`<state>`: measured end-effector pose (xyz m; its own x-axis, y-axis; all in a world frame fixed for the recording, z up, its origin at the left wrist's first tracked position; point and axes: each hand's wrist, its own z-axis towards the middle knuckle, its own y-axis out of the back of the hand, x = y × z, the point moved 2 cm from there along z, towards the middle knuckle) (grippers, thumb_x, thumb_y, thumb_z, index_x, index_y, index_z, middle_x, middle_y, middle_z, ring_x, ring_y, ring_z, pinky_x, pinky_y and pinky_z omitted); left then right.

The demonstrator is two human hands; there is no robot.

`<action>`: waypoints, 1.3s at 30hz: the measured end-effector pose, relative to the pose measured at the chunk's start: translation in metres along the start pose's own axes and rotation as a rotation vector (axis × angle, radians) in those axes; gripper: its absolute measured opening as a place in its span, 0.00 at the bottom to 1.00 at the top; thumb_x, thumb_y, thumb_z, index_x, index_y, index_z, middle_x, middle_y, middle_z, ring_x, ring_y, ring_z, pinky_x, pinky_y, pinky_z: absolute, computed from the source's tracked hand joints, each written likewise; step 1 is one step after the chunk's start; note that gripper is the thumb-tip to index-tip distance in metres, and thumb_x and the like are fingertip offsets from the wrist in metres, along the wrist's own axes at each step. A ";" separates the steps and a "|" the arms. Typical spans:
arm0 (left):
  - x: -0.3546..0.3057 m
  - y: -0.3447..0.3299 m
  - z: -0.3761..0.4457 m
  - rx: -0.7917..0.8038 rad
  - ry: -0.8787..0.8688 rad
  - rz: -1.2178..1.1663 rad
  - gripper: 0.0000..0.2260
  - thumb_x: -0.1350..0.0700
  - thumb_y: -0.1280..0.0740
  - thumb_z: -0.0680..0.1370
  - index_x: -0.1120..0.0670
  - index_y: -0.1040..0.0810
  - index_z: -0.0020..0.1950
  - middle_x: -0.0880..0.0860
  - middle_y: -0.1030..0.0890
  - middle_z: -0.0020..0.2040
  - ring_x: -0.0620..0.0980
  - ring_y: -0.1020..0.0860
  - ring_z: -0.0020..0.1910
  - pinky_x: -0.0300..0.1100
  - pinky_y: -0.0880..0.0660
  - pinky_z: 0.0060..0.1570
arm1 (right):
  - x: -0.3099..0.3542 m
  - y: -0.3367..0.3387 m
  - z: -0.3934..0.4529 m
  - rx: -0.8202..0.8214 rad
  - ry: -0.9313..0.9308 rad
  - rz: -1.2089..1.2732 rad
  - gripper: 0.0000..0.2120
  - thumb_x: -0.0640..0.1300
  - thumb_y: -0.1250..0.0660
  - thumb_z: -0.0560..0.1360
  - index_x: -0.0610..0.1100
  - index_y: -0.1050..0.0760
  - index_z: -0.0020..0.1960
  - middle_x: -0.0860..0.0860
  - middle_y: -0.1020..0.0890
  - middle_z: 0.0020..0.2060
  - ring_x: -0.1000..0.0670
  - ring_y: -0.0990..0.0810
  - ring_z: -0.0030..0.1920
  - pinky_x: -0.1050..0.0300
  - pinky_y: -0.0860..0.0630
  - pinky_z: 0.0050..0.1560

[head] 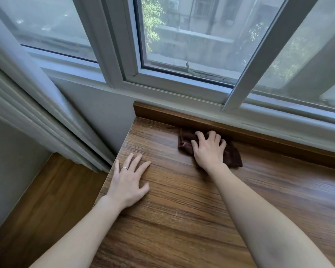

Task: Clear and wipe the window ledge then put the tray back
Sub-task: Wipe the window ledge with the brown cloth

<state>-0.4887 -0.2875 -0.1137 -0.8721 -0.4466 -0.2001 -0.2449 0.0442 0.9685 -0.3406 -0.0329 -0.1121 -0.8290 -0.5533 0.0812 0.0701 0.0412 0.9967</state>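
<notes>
The wooden window ledge [182, 200] fills the lower right of the head view. A dark brown cloth [234, 157] lies crumpled on it, close to the raised wooden strip under the window. My right hand [209, 149] presses down on the cloth with fingers bent and spread over it. My left hand [128, 180] rests flat on the ledge near its left edge, fingers straight, a ring on one finger. No tray is in view.
The white window frame [174, 84] runs along the back of the ledge. A folded white sliding-door frame [52, 117] stands to the left. The wooden floor [46, 200] lies below the ledge's left edge.
</notes>
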 end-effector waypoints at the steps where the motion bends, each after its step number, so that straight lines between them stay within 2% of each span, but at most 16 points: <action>1: -0.001 -0.001 -0.001 -0.001 0.006 0.002 0.31 0.36 0.44 0.74 0.41 0.39 0.77 0.49 0.43 0.80 0.53 0.50 0.80 0.65 0.55 0.75 | -0.001 0.000 0.000 0.004 0.003 0.004 0.20 0.59 0.46 0.81 0.55 0.31 0.69 0.42 0.30 0.62 0.39 0.33 0.62 0.36 0.39 0.66; 5: -0.005 -0.001 -0.003 0.039 0.037 0.019 0.33 0.34 0.45 0.75 0.40 0.45 0.79 0.48 0.49 0.81 0.51 0.55 0.80 0.63 0.57 0.76 | -0.002 0.001 -0.001 0.022 0.022 0.038 0.21 0.61 0.45 0.79 0.55 0.32 0.69 0.42 0.30 0.62 0.39 0.33 0.63 0.36 0.39 0.66; 12: -0.020 -0.003 -0.015 0.071 0.113 0.020 0.35 0.32 0.48 0.74 0.41 0.49 0.79 0.49 0.54 0.82 0.52 0.58 0.80 0.59 0.57 0.77 | -0.008 0.000 -0.016 0.013 0.090 0.039 0.22 0.62 0.46 0.78 0.55 0.31 0.68 0.43 0.29 0.63 0.40 0.32 0.63 0.37 0.39 0.65; 18: -0.037 -0.007 -0.033 0.081 0.132 0.007 0.37 0.30 0.50 0.71 0.41 0.47 0.79 0.50 0.55 0.82 0.54 0.59 0.80 0.57 0.57 0.77 | -0.009 -0.001 -0.044 -0.009 0.119 0.023 0.21 0.62 0.45 0.78 0.54 0.30 0.67 0.44 0.28 0.62 0.41 0.32 0.61 0.39 0.38 0.62; 22: -0.039 -0.006 -0.040 0.096 0.106 0.007 0.38 0.29 0.50 0.71 0.41 0.47 0.79 0.50 0.54 0.82 0.55 0.58 0.80 0.58 0.56 0.77 | -0.004 -0.006 -0.076 -0.041 0.118 0.009 0.20 0.61 0.43 0.77 0.53 0.28 0.65 0.43 0.26 0.60 0.40 0.30 0.60 0.39 0.36 0.61; 27: -0.041 -0.005 -0.052 0.138 0.045 0.025 0.35 0.32 0.41 0.75 0.41 0.47 0.79 0.51 0.54 0.82 0.56 0.58 0.80 0.59 0.55 0.77 | 0.004 -0.013 -0.127 -0.090 0.094 0.006 0.20 0.61 0.41 0.76 0.52 0.26 0.62 0.43 0.25 0.58 0.40 0.29 0.57 0.39 0.35 0.59; 39: -0.032 -0.011 -0.080 0.129 -0.121 0.031 0.34 0.34 0.37 0.74 0.39 0.43 0.78 0.51 0.51 0.82 0.56 0.56 0.80 0.60 0.55 0.76 | 0.022 -0.010 -0.292 -0.093 0.005 0.058 0.19 0.60 0.38 0.75 0.52 0.25 0.61 0.44 0.24 0.59 0.40 0.27 0.59 0.39 0.34 0.60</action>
<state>-0.4240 -0.3449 -0.1062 -0.9226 -0.3332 -0.1944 -0.2628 0.1740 0.9490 -0.1978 -0.2883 -0.1212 -0.8192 -0.5566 0.1385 0.1694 -0.0040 0.9855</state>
